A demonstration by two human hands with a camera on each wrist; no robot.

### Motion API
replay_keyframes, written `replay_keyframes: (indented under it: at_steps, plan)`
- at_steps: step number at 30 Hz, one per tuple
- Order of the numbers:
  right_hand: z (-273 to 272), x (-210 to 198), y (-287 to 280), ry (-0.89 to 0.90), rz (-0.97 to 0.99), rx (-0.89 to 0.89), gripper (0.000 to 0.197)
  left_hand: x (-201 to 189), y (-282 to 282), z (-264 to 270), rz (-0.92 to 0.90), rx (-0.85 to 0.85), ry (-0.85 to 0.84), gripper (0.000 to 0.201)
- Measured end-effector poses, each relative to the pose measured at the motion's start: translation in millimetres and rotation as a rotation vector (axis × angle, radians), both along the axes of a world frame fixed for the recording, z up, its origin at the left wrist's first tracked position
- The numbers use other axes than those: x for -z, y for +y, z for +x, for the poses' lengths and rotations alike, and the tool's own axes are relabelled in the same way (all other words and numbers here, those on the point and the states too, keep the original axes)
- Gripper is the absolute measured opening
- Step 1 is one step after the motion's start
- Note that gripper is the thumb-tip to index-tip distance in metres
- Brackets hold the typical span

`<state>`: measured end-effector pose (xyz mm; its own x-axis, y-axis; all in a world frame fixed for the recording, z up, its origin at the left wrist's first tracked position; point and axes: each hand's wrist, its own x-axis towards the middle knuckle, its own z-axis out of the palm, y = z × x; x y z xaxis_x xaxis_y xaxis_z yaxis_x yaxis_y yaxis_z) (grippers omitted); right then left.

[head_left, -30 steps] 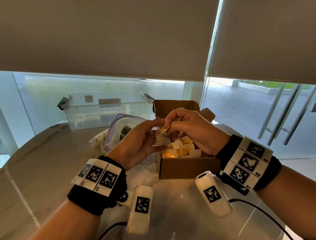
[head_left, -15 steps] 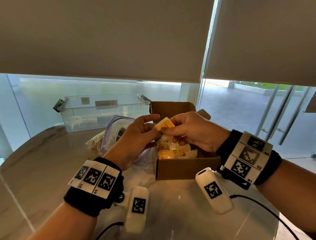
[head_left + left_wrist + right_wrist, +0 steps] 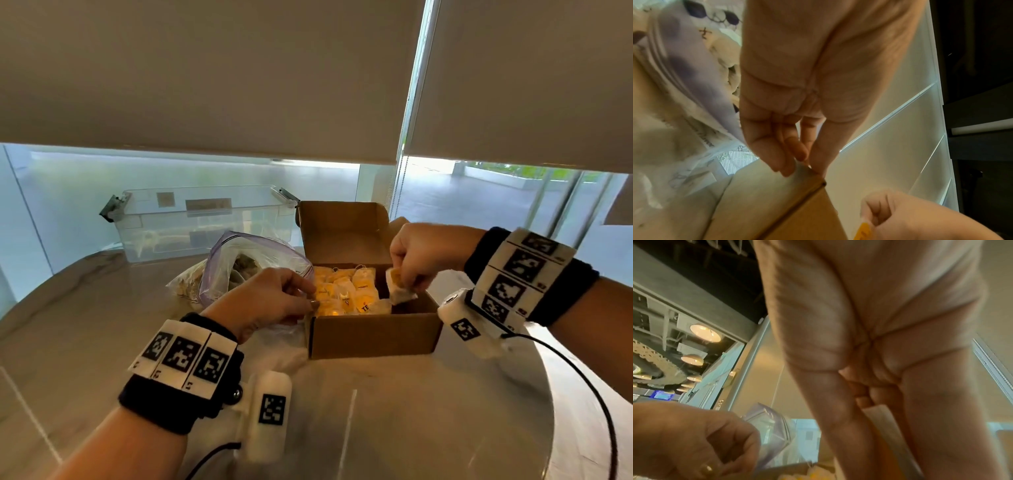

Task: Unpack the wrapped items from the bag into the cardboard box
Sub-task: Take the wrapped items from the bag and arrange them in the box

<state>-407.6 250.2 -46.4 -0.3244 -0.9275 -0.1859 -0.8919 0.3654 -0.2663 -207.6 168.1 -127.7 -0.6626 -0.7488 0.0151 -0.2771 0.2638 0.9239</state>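
- Head view, right hand [image 3: 423, 255]: over the right side of the cardboard box [image 3: 373, 330], fingers pinching one wrapped item [image 3: 399, 288], white and yellow, hanging just above the box's inside.
- Left hand [image 3: 270, 301]: fingers loosely curled, grasping nothing, fingertips at the box's near-left corner, beside the bag.
- Cardboard box: open on the counter [image 3: 394, 421], lid flap standing at the back, left part filled with yellow wrapped items [image 3: 346, 293].
- Bag [image 3: 253, 263]: clear zip-top plastic with a purple edge, mouth open, just left of the box, dark contents inside.
- Clear plastic bin [image 3: 202, 222]: behind the bag, near the window.
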Motion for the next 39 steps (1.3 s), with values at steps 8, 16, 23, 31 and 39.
replay_keyframes:
  at_steps: [8,16,23,31,39]
  plan:
    - [11,39,-12,0.031,0.247,0.004,0.014,1,-1,-3,0.096,-0.014,0.003,0.021]
    - [11,60,-22,-0.027,0.037,0.121,0.021,0,-3,-2,-0.008,-0.029,-0.072,0.019]
    - [11,60,-19,-0.036,0.008,0.092,0.023,-7,2,6,-0.110,0.007,-0.099,0.020]
    - [20,18,-2,0.056,-0.089,-0.029,0.021,-49,-5,64,-0.577,-0.322,0.129,0.029]
    - [102,-7,-32,-0.351,-0.310,-0.260,0.011,-24,-29,77,-0.552,-0.237,-0.337,0.019]
